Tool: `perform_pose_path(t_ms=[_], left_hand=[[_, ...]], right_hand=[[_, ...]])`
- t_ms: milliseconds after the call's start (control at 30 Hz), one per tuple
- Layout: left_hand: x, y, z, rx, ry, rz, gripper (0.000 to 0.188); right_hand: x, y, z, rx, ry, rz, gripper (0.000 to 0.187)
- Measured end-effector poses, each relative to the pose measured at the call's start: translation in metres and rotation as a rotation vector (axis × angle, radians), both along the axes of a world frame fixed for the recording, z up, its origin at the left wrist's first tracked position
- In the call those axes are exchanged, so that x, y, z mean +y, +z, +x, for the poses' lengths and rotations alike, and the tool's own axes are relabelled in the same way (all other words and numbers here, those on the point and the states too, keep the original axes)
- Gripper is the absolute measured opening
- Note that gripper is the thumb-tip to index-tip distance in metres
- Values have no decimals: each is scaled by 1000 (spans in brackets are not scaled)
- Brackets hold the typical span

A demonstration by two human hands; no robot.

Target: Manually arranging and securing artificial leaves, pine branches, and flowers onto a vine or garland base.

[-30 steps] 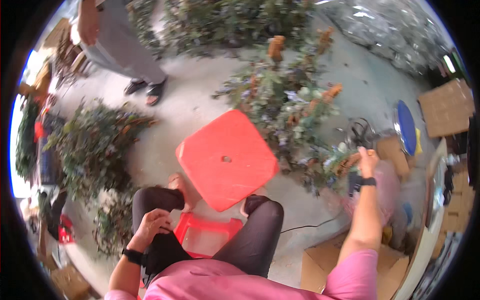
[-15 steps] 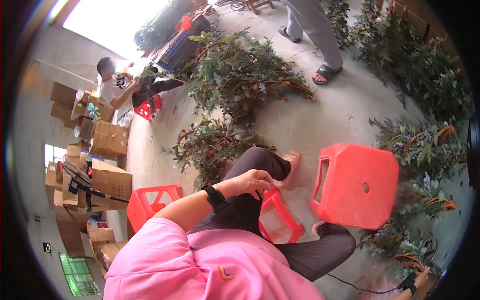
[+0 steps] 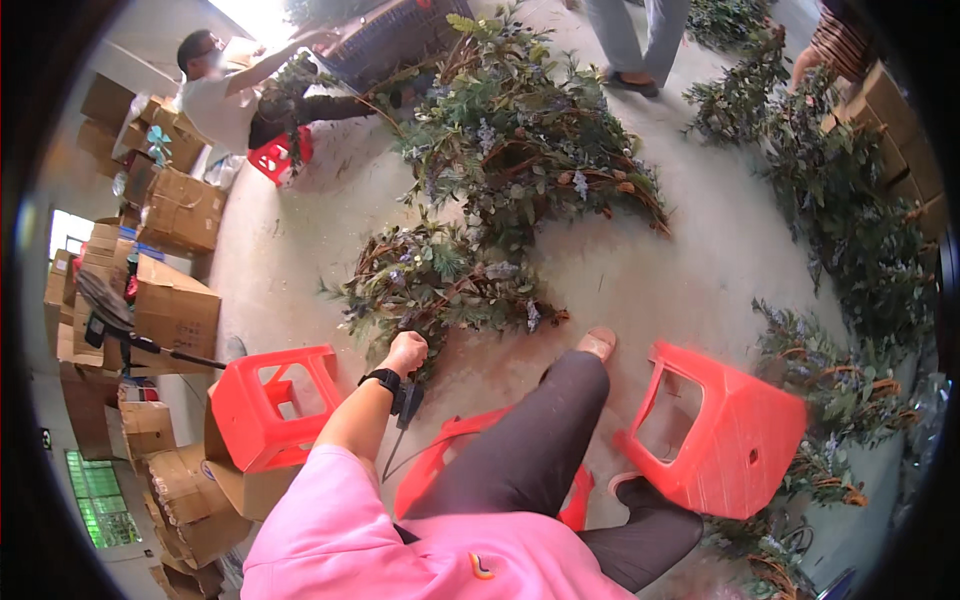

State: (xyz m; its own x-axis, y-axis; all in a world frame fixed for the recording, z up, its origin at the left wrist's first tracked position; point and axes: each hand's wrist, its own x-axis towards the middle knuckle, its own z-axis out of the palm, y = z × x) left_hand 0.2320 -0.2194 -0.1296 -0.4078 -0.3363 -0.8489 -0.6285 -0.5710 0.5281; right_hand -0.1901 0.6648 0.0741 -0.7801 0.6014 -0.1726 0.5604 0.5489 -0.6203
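Note:
My left hand (image 3: pixel 407 352) is closed, with its back toward the view. Whether anything sits in its fingers is hidden. A black wristband (image 3: pixel 384 378) circles that wrist, and a black device (image 3: pixel 408 404) with a thin cable hangs beside it. Just beyond the hand lies a smaller heap of artificial greenery (image 3: pixel 430 275) with blue-purple flowers and brown twigs; I cannot tell if they touch. A larger greenery heap (image 3: pixel 530 140) adjoins it farther off. My right hand is out of the picture. A red plastic stool (image 3: pixel 440 465) shows partly behind my leg.
One red stool (image 3: pixel 275 408) stands at left, another tipped stool (image 3: pixel 735 430) at right. More greenery (image 3: pixel 850 210) lines the right side. Cardboard boxes (image 3: pixel 180 210) are stacked at left. A seated person (image 3: pixel 220 100) works by a blue crate (image 3: pixel 390 45); others stand at the far side.
My left hand has moved left and away from my lap toward the smaller greenery heap. My right hand has left the lower right of view. The seated person's arm now reaches toward the crate.

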Motion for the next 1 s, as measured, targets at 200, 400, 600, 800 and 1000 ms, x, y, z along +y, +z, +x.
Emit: perform_pose_path(t_ms=[200,400,600,800,1000], left_hand=[[-9,-1,-101,-343,-486,-837,22],[-47,-24,-132,-537,-641,-862,25],[-29,-47,-148,-653,-970,-1114,16],[-11,-58,-135,-669,-818,-997,12],[-25,-15,-122,-605,-1005,-1132,13]], right_hand=[[-64,49,-32,-42,112,103,42],[-109,63,-55,-89,196,152,37],[-125,67,-60,-143,260,165,33],[-130,55,-31,-240,305,124,28],[-145,35,0,-301,374,37,24]])
